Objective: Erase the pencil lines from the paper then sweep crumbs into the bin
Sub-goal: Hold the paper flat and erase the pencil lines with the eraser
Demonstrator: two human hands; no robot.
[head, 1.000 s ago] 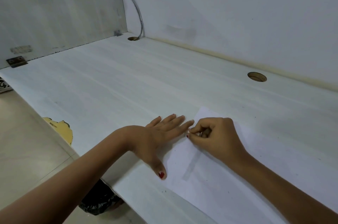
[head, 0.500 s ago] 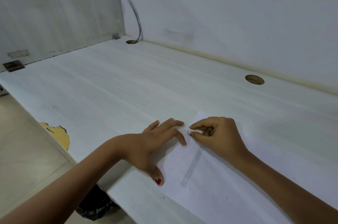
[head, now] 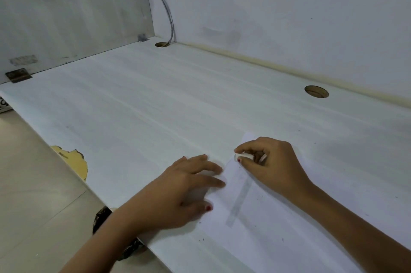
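Note:
A white sheet of paper [head: 273, 226] lies on the white desk [head: 169, 103] near its front edge. A grey pencil band [head: 240, 202] runs down the sheet, and small dark crumbs dot the paper around it. My right hand [head: 270, 165] pinches a white eraser [head: 243, 156] at the top end of the band, close to the paper's left edge. My left hand [head: 184, 190] rests flat on the desk, its fingertips on the paper's left edge. A black-lined bin [head: 104, 219] shows below the desk edge, mostly hidden by my left forearm.
Two round cable holes sit in the desk, one at the back corner [head: 162, 44] with a grey cable [head: 165, 5] rising from it, one at the right [head: 316, 91]. The desk's front edge has a chipped yellow patch [head: 73, 160]. Walls close the back and left.
My right hand has moved the eraser slightly up along the band, and the eraser now shows between its fingers. My left hand slid back toward me along the paper's left edge.

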